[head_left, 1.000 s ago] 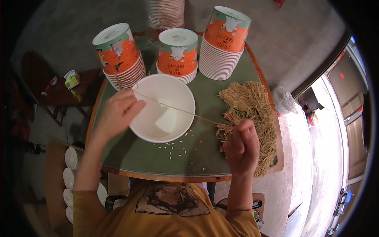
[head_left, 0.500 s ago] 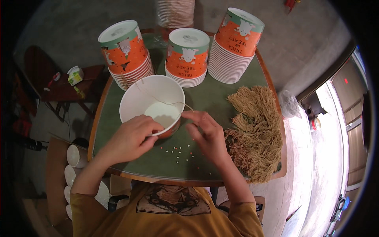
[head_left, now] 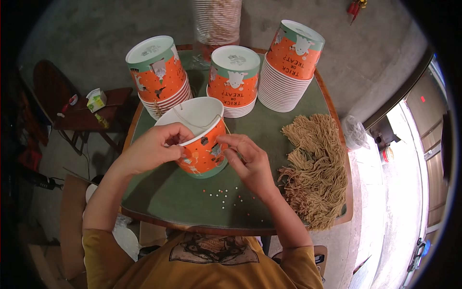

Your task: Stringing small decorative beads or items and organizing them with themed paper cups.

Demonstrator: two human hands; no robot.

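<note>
A paper bucket (head_left: 204, 153), orange with a green base band and a white inside, is tilted on the table in front of me. Thumb outside and fingers inside, my left hand (head_left: 153, 147) grips its near left rim. A thin tan string (head_left: 183, 117) runs from the far side of the bucket, through its inside and over the right rim. Against the outer right wall, my right hand (head_left: 249, 161) has its fingers closed in a pinch at the string's end. The exact tip of the string is hidden by those fingers.
Behind stand upside-down bucket stacks: left (head_left: 156, 72), middle (head_left: 234, 79) and right (head_left: 291, 62). A bundle of tan strings (head_left: 315, 168) lies at the right. Several tiny white and orange discs (head_left: 224, 195) are scattered on the green table (head_left: 168, 207). A wrapped bucket stack (head_left: 217, 21) rises farther back.
The bucket has turned and tipped, so its orange outer wall faces me more. My left hand moved with the rim. My right hand brought the string down along the outer wall.
</note>
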